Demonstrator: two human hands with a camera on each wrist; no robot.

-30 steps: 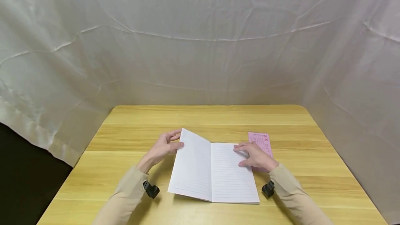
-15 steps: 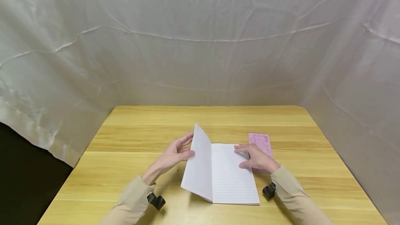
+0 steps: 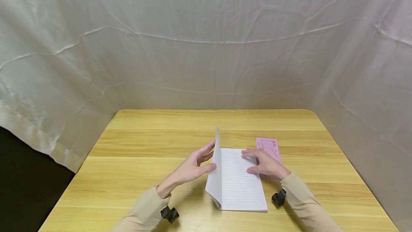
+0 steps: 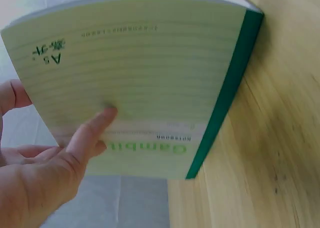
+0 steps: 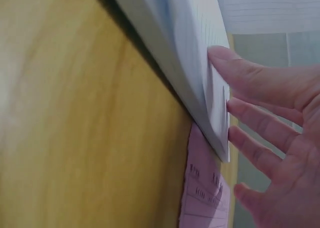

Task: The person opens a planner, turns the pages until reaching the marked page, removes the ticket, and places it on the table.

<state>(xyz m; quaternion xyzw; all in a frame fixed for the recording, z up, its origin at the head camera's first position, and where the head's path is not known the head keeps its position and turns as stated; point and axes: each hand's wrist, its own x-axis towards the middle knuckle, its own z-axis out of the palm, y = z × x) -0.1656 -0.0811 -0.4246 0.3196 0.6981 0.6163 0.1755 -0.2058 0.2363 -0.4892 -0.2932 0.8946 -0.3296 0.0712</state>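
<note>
A notebook [image 3: 242,183] lies open on the table, its right lined page flat and its left part raised almost upright. My left hand [image 3: 193,167] holds that raised part by its outer edge, with the edge between thumb and fingers. In the left wrist view the pale green cover [image 4: 145,88] with a dark green spine faces the camera, and fingers of the left hand [image 4: 55,173] touch it. My right hand [image 3: 265,163] rests on the outer edge of the right page, fingers spread; in the right wrist view the right hand's [image 5: 280,123] fingertips touch the paper.
A pink printed slip [image 3: 270,146] lies on the wooden table [image 3: 154,121] at the notebook's right side, partly hidden by the right hand. Pale grey fabric [image 3: 206,67] hangs around the table's back and sides.
My left hand has moved rightward, swinging the notebook's left part up from a low slant to nearly vertical. The right hand and the pink slip have stayed in place.
</note>
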